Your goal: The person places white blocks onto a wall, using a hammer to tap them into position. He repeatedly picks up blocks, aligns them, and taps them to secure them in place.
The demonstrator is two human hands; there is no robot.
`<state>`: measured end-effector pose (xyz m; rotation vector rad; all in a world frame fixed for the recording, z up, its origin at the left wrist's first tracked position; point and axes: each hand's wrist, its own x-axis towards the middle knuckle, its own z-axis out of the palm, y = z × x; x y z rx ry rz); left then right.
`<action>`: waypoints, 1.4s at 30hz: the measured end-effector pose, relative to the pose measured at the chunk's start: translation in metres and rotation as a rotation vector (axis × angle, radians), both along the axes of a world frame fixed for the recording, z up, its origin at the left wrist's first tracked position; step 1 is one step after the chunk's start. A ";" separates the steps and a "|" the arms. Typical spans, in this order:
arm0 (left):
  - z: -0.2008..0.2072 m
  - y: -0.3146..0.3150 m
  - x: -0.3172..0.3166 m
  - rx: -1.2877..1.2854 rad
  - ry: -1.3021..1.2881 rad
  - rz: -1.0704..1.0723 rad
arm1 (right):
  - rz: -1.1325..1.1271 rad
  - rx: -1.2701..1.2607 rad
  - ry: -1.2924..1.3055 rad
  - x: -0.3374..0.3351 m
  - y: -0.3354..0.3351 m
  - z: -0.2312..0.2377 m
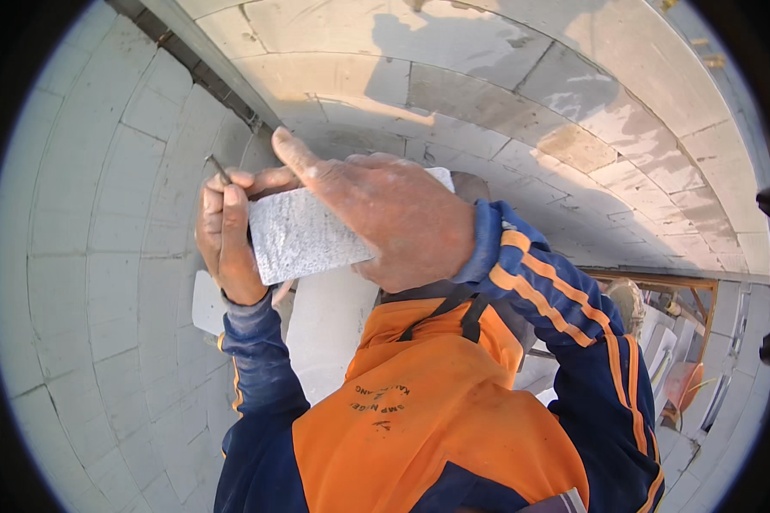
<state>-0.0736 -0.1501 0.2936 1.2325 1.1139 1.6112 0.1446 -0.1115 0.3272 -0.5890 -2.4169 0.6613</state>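
I hold a small grey block offcut [304, 235] up in front of my chest, close against the wall of pale masonry blocks [103, 214]. My right hand [385, 218] lies over its top and far end, fingers spread across the face and the thumb pointing up past its upper edge, so that hand grips the piece. My left hand [225, 235] is curled at the near end of the offcut; thumb and forefinger pinch a thin dark nail [217, 168], or a pencil-like marker, I cannot tell which, whose tip stands just above the block's corner. Both hands are closed on what they carry, neither is loose.

Below my orange vest [419, 402] I see a larger white block [325, 329] and, further right, a scaffold frame [667, 286] with a drop beside it.

The risks as I judge them: the offcut is crumbly and dusty, and my right hand clasps it mostly from above, so it could slide out and fall onto the work below or off the edge. The thin tool is held by two fingertips only; a slip would scrape my left thumb or send it down. Pressing hard near the corner could chip it.
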 end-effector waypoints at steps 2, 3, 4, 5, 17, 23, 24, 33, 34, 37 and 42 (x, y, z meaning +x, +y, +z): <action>-0.017 -0.012 -0.014 -0.071 -0.050 -0.013 | 0.051 -0.024 -0.096 -0.017 -0.005 -0.018; -0.028 -0.016 -0.017 -0.153 -0.116 0.187 | 0.067 -0.061 -0.213 -0.026 -0.007 -0.023; -0.037 -0.023 -0.024 -0.180 -0.022 0.196 | 0.103 0.019 -0.303 -0.032 -0.011 -0.026; -0.045 -0.028 -0.037 -0.219 0.147 0.191 | 0.075 0.080 -0.431 -0.041 -0.015 -0.028; -0.087 -0.025 -0.057 -0.126 1.205 0.090 | -0.262 0.264 0.086 -0.001 -0.063 -0.106; -0.086 -0.010 -0.023 0.128 1.780 0.047 | -1.300 0.006 0.249 0.169 -0.138 -0.201; -0.090 -0.006 -0.026 0.110 1.802 0.043 | -1.468 -0.078 0.190 0.199 -0.165 -0.219; -0.116 0.041 0.003 0.046 1.646 -0.170 | -2.438 -0.285 0.245 0.363 -0.307 -0.221; -0.114 0.047 0.010 0.051 1.615 -0.205 | -2.462 -0.210 0.180 0.385 -0.309 -0.206; -0.114 0.064 0.033 0.067 1.533 -0.288 | -2.576 -0.068 0.088 0.442 -0.326 -0.166; -0.113 0.070 0.088 0.145 1.410 -0.375 | -2.828 -0.340 -0.056 0.534 -0.426 -0.180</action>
